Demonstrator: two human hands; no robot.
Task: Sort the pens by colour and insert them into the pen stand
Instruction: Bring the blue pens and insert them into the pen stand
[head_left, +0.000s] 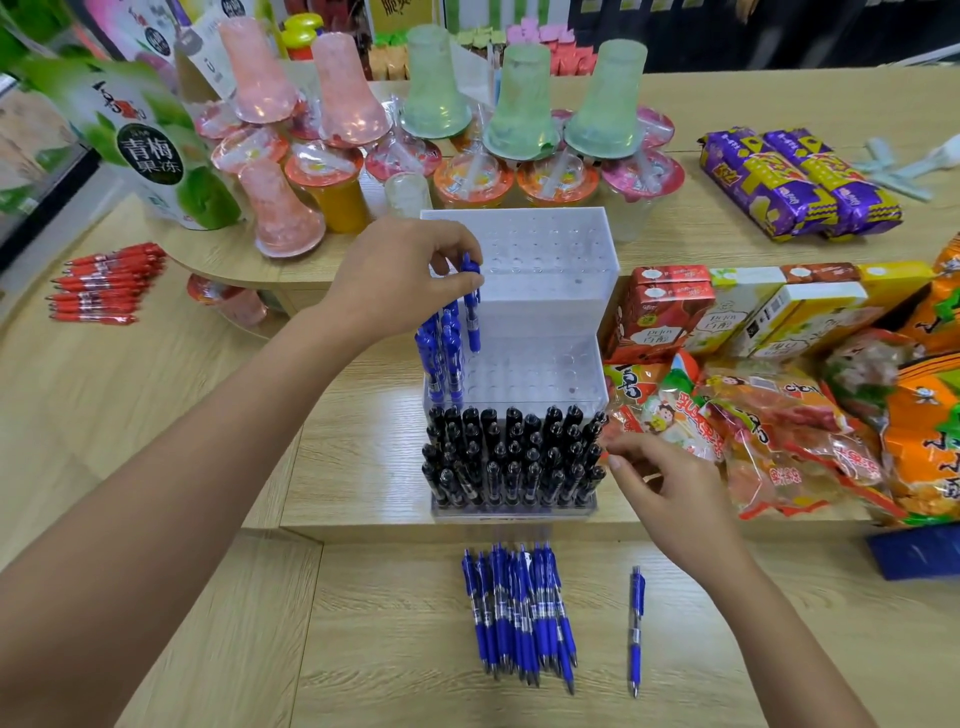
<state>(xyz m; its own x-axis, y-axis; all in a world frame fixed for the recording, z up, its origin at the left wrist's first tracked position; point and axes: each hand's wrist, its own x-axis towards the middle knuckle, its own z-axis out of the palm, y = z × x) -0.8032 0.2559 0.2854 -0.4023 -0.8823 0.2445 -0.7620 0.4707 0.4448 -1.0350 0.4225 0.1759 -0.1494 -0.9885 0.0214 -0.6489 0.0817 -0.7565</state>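
A: Nearest us, in the lower middle of the frame, we see the loose blue pens (519, 613) lying in a bundle on the wooden table (363, 649), tips toward us.

B: To their right lies a lone pen (636, 629), apart from the bundle, with bare wood all around it. Down there we have wide room on both sides.

A: One step up, the pen stand (545, 301) sits at the front edge of a raised shelf (363, 441). Its lowest tier is packed with black pens (514, 457).

B: Our right hand (670, 488) hovers at that tier's right front corner, fingers loosely curled, holding nothing. We cannot tell whether the fingertips touch a black pen. The snack bags (779, 431) press in just beside it, so that side is tight.

A: On the middle tier the standing blue pens (441, 358) line only the left edge; open holes run to the right.

B: Our left hand (400, 280) pinches the blue pen (471, 306) by its top between thumb and fingers. The pen is upright, with its tip down at the middle tier just beside the others. We cannot tell if it sits in a hole.

A: Farther off, the red pens (104, 283) lie piled at middle left, well apart. The cartons (670, 306) stand just beside the stand's right wall, and the jelly cups (472, 182) crowd close behind it.
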